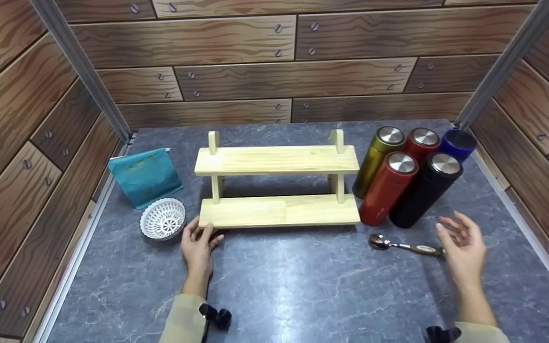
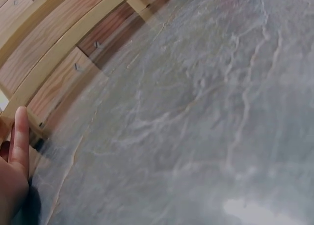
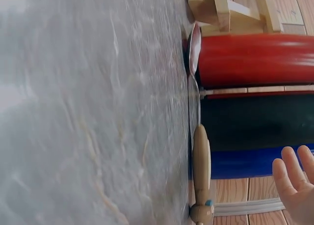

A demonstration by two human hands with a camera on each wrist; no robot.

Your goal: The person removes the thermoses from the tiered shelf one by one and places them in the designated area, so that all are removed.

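A two-tier pale wooden rack (image 1: 277, 159) stands in the middle of the table. At its lower left front corner, my left hand (image 1: 197, 255) grips the bottom shelf, with the thumb (image 2: 20, 136) against the front edge; some fingers are hidden. My right hand (image 1: 466, 252) holds nothing, its fingers loosely bent, above the end of a spoon's handle. That spoon (image 1: 405, 246) lies on the table, metal bowl to the left and wood-coloured grip (image 3: 201, 161) to the right. Behind it stand a red flask (image 1: 389, 188) and a black flask (image 1: 424, 190).
A gold flask (image 1: 377, 159), another red flask (image 1: 422, 143) and a blue cup-like container (image 1: 459, 144) stand behind the front flasks. At the left are a white openwork basket (image 1: 163, 219) and a teal pouch (image 1: 146, 177). Wood-patterned walls (image 1: 236, 43) enclose the grey table (image 1: 293, 286).
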